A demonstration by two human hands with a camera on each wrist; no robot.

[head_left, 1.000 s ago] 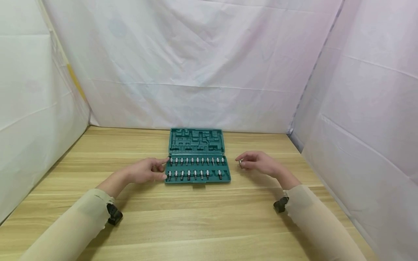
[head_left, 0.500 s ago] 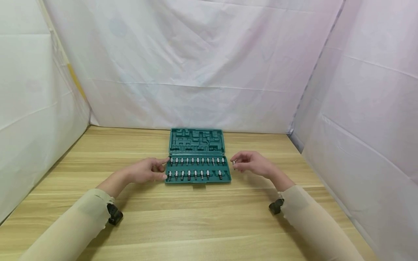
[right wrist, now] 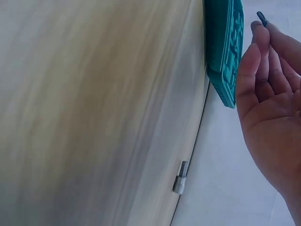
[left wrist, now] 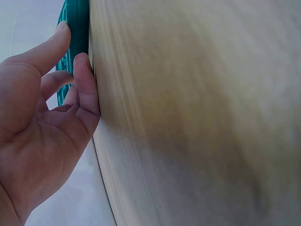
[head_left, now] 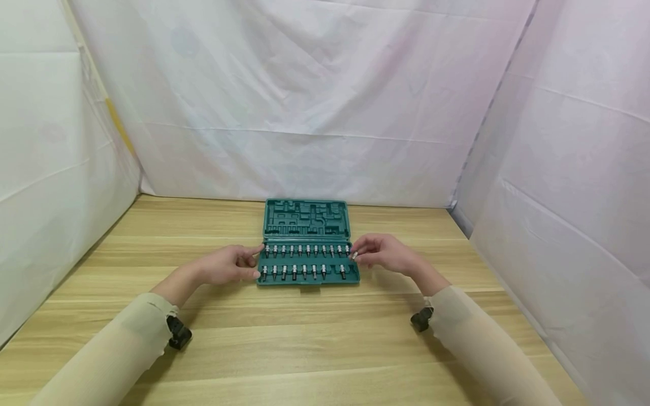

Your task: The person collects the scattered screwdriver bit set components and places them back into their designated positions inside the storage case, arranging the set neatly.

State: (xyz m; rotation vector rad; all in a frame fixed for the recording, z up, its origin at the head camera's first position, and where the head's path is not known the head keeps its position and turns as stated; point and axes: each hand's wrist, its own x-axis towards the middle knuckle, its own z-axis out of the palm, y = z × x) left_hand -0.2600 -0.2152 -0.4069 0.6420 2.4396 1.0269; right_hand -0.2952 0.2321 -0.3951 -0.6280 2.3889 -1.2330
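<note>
A green plastic case (head_left: 299, 261) lies unfolded on the table, with two rows of silver bit sockets (head_left: 294, 273) in its near half. My left hand (head_left: 225, 265) touches the case's left edge with thumb and index finger spread apart; in the left wrist view its other fingers (left wrist: 86, 82) hang loosely bent. Over the right edge of the case, my right hand (head_left: 387, 254) pinches one bit socket (head_left: 354, 256) between thumb and fingertips. Its dark tip (right wrist: 261, 18) sticks out past the fingers in the right wrist view. The front row has gaps toward its right end.
Another bit socket (right wrist: 180, 178) lies on the table in the right wrist view, hidden from the head view. The case's lid (head_left: 306, 219) lies back toward the rear. White cloth walls (head_left: 304, 101) enclose the wooden table (head_left: 284, 349) at the back and sides.
My right hand has moved left with the bit socket, from beside the case to over its right edge. The socket has tilted. My left hand has stayed in place.
</note>
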